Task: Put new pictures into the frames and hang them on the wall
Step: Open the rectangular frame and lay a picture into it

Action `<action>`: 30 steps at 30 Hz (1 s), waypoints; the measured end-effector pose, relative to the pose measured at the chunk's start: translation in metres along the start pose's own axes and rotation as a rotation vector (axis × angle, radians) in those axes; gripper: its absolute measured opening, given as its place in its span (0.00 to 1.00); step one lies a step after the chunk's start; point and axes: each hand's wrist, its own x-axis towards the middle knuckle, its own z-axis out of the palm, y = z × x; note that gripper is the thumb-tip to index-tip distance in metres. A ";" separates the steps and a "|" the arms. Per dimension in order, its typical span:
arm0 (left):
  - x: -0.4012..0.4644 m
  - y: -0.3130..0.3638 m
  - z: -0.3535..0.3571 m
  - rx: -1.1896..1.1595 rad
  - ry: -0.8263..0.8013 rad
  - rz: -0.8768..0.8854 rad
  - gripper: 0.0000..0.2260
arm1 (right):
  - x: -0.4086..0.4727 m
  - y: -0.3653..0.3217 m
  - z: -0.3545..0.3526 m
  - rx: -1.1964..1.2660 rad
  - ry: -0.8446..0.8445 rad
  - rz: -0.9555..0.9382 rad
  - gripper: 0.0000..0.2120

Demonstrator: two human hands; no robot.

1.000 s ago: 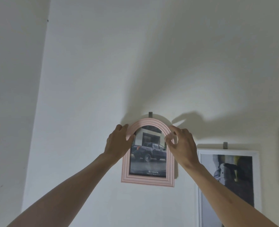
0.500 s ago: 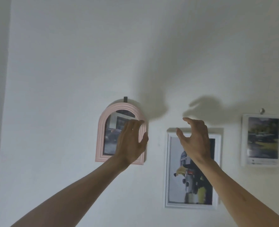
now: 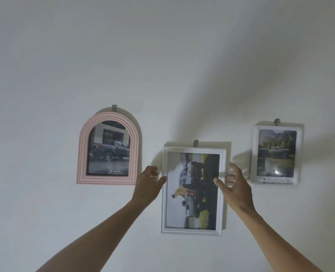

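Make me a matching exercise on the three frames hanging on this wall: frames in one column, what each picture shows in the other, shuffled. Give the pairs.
Frames:
1. pink arched frame
2. white rectangular frame
3. small white frame

Pictures:
A. vehicle before trees and mountains
B. dark pickup, upright, TOYOTA caption
C. vehicle photo turned sideways

Pairs: 1-B, 2-C, 3-A

The left hand and right hand flank the white rectangular frame, fingers open.

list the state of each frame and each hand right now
pink arched frame: hanging on its hook, upright, truck picture inside
middle white frame: on its hook, picture sideways
small white frame: hanging, landscape picture inside
left hand: open, at middle frame's left edge
right hand: open, at its right edge
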 end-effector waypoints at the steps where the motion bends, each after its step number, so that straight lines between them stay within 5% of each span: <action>1: -0.001 -0.001 0.003 -0.005 -0.010 -0.019 0.21 | -0.001 0.004 0.000 0.023 -0.033 0.005 0.35; 8: -0.007 0.003 0.016 -0.050 -0.029 -0.057 0.13 | 0.001 0.022 0.004 0.124 -0.078 -0.053 0.27; 18: -0.029 0.005 -0.004 -0.061 -0.011 -0.075 0.10 | -0.017 0.024 -0.001 0.151 -0.146 -0.028 0.29; 30: -0.169 -0.083 -0.042 -0.182 -0.156 -0.432 0.11 | -0.166 0.071 0.054 0.076 -0.354 0.190 0.24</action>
